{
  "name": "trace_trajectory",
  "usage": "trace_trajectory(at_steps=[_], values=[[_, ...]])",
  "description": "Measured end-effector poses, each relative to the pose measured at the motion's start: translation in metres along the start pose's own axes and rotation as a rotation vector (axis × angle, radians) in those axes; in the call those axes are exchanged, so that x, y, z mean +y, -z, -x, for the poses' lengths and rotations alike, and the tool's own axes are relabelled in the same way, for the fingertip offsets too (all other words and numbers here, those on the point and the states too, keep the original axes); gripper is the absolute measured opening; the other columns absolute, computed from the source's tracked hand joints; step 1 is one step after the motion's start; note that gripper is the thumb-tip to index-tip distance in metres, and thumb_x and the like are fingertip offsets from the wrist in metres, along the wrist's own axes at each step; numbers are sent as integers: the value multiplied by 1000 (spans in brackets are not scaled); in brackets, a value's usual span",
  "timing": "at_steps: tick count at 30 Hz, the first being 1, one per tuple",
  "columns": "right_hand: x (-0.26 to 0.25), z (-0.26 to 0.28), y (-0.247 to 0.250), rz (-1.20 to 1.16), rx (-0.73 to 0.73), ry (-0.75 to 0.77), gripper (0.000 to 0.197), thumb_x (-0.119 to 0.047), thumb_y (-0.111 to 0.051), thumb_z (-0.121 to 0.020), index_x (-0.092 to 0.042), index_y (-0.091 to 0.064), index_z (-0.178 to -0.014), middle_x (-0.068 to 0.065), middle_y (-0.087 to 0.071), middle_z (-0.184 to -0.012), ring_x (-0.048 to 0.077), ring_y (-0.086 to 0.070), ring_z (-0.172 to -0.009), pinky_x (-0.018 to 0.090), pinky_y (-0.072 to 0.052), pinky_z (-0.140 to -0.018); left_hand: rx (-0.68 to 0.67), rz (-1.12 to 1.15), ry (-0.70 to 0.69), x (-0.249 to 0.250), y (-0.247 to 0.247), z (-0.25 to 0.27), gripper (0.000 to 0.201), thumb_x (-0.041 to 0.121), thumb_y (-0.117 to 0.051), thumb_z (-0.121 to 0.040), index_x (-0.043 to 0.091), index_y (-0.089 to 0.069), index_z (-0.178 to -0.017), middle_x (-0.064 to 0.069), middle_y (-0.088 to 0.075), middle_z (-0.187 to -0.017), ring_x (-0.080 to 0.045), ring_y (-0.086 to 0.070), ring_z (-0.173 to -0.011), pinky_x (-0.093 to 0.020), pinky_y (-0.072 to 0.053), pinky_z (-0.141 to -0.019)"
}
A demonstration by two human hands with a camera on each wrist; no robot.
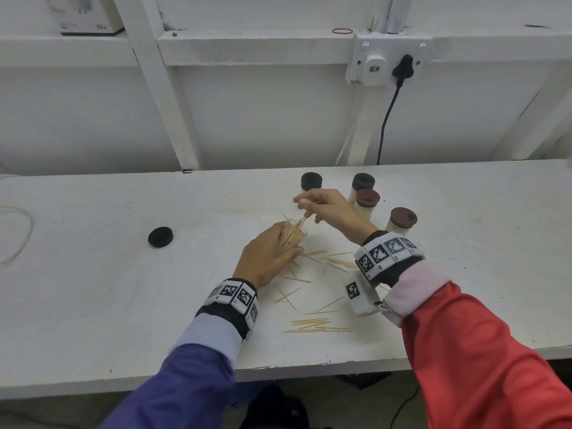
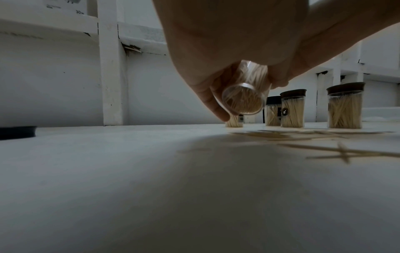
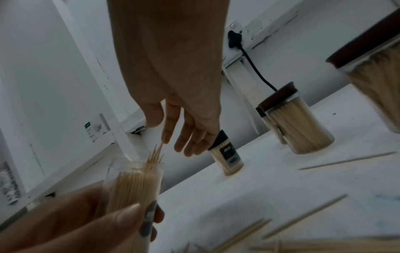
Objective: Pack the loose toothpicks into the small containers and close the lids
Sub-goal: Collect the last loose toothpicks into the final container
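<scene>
My left hand (image 1: 280,247) grips a clear, lidless container (image 1: 292,235) packed with toothpicks and tilts it above the white table (image 1: 93,289). The left wrist view shows the container's round base (image 2: 243,101) from below, inside that hand (image 2: 227,42). My right hand (image 1: 305,209) hovers over its mouth. In the right wrist view its fingers (image 3: 171,126) are fairly straight, and one fingertip touches the tips of several toothpicks (image 3: 155,154) sticking out of the container (image 3: 132,184). Loose toothpicks (image 1: 309,323) lie scattered on the table near both wrists. A loose black lid (image 1: 160,236) lies to the left.
Closed, filled containers stand behind my right hand: two with black lids (image 1: 311,181) (image 1: 362,182) and two with brown lids (image 1: 367,199) (image 1: 403,218). A black power cord (image 1: 383,128) hangs from a wall socket. A thin cable (image 1: 28,230) lies at far left. The table's front edge (image 1: 309,365) is close.
</scene>
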State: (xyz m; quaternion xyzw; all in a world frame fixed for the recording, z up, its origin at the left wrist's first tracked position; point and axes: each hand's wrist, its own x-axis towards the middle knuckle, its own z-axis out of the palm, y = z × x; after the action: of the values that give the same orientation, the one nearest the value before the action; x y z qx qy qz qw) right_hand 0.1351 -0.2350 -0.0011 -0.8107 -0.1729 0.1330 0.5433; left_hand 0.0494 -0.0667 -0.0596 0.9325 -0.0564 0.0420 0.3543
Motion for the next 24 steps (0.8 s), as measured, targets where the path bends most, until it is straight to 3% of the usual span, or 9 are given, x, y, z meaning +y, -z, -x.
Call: trace_trajectory(at_steps=[3,5,8,11,15,17,19,21,24], values=[[2,3,-2,-33,-17,-52,33,-32,-50,-100,-12,-61,-125,2,-63,-121,11,-58,-107,26,-46,-90,2,12,3,-1,0,0,46,51,-59,-90,25,-48,-126,13,-58,-103,-12,-56,-91,-31,-44,-76],[3,5,-8,-84,-43,-96,47,-40,-45,-101,-11,-52,-137,1,-54,-138,13,-49,-127,30,-35,-109,1,8,2,0,0,0,46,51,-59,-90,25,-48,-126,13,-58,-103,-12,-57,-90,-30,-42,-75],[5,16,-23,-34,-170,-85,57,-46,-35,-102,-16,-33,-150,-3,-32,-155,11,-29,-142,21,-21,-110,7,20,3,0,0,0,43,51,-59,-90,25,-48,-122,12,-58,-100,-12,-56,-87,-28,-40,-72],[11,23,-35,-23,-277,-67,59,-50,-34,-101,-24,-24,-153,-9,-22,-159,7,-21,-144,19,-16,-109,14,47,24,-2,-1,0,43,51,-58,-90,25,-48,-122,12,-59,-101,-14,-57,-90,-29,-41,-73],[11,15,-31,-10,-91,48,48,-44,-50,-98,-29,-45,-144,-8,-45,-147,8,-41,-132,22,-32,-102,8,27,18,0,-1,0,38,49,-59,-91,24,-48,-118,17,-53,-91,-12,-54,-83,-27,-37,-68],[10,10,-28,31,-38,119,35,-34,-61,-94,-23,-63,-127,-7,-62,-125,5,-55,-112,19,-43,-88,3,22,9,-1,-2,-1,32,49,-59,-91,28,-46,-111,20,-51,-88,-10,-52,-80,-25,-35,-65],[7,6,-28,56,15,161,17,-24,-67,-90,-14,-74,-101,-4,-70,-103,3,-60,-91,17,-45,-76,-8,25,-3,-2,-2,-1,33,49,-60,-90,30,-45,-112,20,-53,-90,-10,-55,-82,-24,-37,-65],[4,3,-25,34,90,168,11,-19,-70,-87,-10,-75,-90,-1,-72,-91,5,-60,-80,19,-45,-72,-7,31,-7,-3,-2,-1,40,50,-60,-90,27,-47,-121,16,-56,-96,-12,-57,-86,-26,-40,-69],[2,3,-21,-131,156,152,10,-9,-68,-87,-5,-70,-96,9,-70,-81,11,-61,-69,21,-48,-64,7,45,-8,-2,-1,-1,45,49,-60,-90,25,-47,-126,12,-58,-101,-13,-57,-88,-28,-40,-73]])
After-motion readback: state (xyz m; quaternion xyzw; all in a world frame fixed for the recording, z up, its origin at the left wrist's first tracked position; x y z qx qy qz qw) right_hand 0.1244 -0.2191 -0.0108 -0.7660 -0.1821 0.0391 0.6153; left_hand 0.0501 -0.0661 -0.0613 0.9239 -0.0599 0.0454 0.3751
